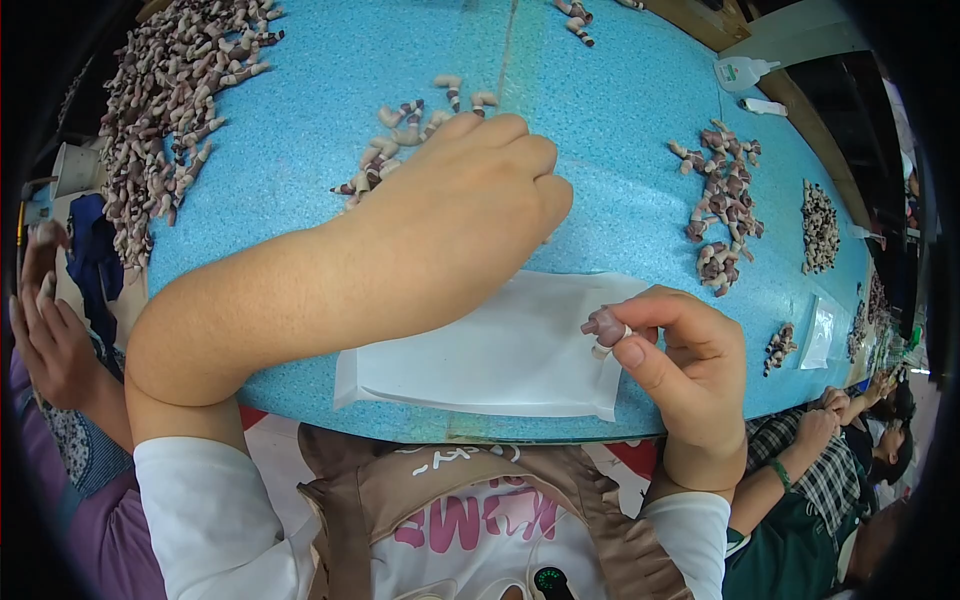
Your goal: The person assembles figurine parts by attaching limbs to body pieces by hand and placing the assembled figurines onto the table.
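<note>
My right hand pinches a small purple-grey and cream plastic-looking piece between thumb and fingertips, above the right end of a white shallow paper tray. My left hand reaches across the blue tabletop with its knuckles up and its fingers curled under. What those fingers hold, if anything, is hidden. Beside and beyond it lies a loose group of similar small jointed pieces, cream with dark purple bands. My left forearm passes over the tray's far left corner.
A big heap of the pieces fills the far left. A purple cluster lies to the right, with a smaller pile beyond. A white bottle stands far right. Co-workers' hands show at left and right.
</note>
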Demonstrator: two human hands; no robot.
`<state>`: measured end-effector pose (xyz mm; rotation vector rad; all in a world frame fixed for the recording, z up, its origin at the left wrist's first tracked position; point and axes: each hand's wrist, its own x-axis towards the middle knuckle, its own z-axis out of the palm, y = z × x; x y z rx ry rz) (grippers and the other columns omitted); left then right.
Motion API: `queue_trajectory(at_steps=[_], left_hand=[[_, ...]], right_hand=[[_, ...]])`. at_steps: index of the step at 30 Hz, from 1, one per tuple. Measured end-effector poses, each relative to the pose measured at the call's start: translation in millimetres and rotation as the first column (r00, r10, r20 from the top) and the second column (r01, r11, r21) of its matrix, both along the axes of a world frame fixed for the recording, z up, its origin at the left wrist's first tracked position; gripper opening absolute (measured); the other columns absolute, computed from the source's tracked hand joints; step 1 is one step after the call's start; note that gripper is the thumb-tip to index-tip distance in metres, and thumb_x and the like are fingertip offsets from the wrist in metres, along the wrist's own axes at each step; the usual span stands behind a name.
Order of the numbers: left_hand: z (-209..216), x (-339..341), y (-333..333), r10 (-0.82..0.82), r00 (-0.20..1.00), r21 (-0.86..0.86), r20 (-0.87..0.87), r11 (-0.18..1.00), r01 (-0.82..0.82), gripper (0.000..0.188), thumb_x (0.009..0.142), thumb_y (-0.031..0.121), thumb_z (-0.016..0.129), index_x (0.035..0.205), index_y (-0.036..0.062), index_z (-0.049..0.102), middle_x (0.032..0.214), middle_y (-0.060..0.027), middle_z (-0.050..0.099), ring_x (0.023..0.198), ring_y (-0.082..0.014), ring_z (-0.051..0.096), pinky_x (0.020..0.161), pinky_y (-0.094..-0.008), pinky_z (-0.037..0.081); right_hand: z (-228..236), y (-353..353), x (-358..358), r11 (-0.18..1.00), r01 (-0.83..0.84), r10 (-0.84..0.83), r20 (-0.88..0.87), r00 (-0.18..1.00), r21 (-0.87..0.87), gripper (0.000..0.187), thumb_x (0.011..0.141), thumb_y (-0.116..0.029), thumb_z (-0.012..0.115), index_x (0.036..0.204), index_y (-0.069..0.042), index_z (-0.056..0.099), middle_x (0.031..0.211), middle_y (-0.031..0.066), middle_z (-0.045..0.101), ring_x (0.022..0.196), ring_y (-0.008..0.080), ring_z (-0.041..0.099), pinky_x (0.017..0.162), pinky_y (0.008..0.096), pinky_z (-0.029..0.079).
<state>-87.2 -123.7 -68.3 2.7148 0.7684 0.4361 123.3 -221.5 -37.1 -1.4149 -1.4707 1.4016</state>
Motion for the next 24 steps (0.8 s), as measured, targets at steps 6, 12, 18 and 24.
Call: queue_trajectory(at_steps=[6, 12, 18, 24], left_hand=[[20.3, 7.6, 1.3, 0.020, 0.989, -0.204, 0.148, 0.979, 0.011, 0.015, 0.075, 0.003, 0.066, 0.087, 0.0031, 0.056, 0.081, -0.0089, 0.055, 0.069, -0.0201, 0.056, 0.060, -0.0319, 0.042], [15.5, 10.3, -5.1, 0.106, 0.940, -0.702, 0.324, 0.693, 0.164, 0.017, 0.082, 0.001, 0.064, 0.097, 0.0018, 0.056, 0.088, -0.0057, 0.061, 0.071, -0.0094, 0.061, 0.057, -0.0209, 0.044], [17.4, 11.4, -9.8, 0.111, 0.921, -0.741, 0.373, 0.633, 0.224, 0.021, 0.084, 0.001, 0.062, 0.103, 0.0006, 0.054, 0.092, -0.0035, 0.061, 0.077, -0.0089, 0.059, 0.066, -0.0214, 0.047], [14.6, 12.7, -4.4, 0.333, 0.900, -0.959, 0.282, 0.113, 0.259, 0.024, 0.087, 0.007, 0.063, 0.109, 0.0015, 0.055, 0.091, -0.0023, 0.060, 0.084, -0.0073, 0.057, 0.072, -0.0210, 0.046]], right_hand=[[-3.0, -2.4, 4.6, 1.000, 0.026, -0.026, -0.002, 1.000, 0.014, 0.024, 0.082, -0.015, 0.068, 0.095, 0.005, 0.063, 0.087, 0.0114, 0.065, 0.082, 0.0177, 0.061, 0.075, 0.0297, 0.048], [-13.7, 1.8, 10.0, 0.993, 0.113, -0.083, -0.562, 0.823, 0.019, 0.024, 0.089, -0.013, 0.060, 0.107, 0.002, 0.056, 0.112, 0.0161, 0.058, 0.095, 0.0223, 0.061, 0.087, 0.0340, 0.047], [-19.6, 5.3, 6.4, 0.999, 0.033, -0.027, -0.657, 0.754, -0.003, 0.023, 0.090, -0.011, 0.057, 0.109, 0.004, 0.053, 0.114, 0.0164, 0.055, 0.100, 0.0241, 0.059, 0.086, 0.0359, 0.048], [-16.8, 5.2, 6.9, 1.000, 0.000, -0.007, -0.635, 0.773, -0.011, 0.023, 0.091, -0.010, 0.056, 0.109, 0.004, 0.053, 0.113, 0.0160, 0.056, 0.100, 0.0242, 0.059, 0.086, 0.0359, 0.048]])
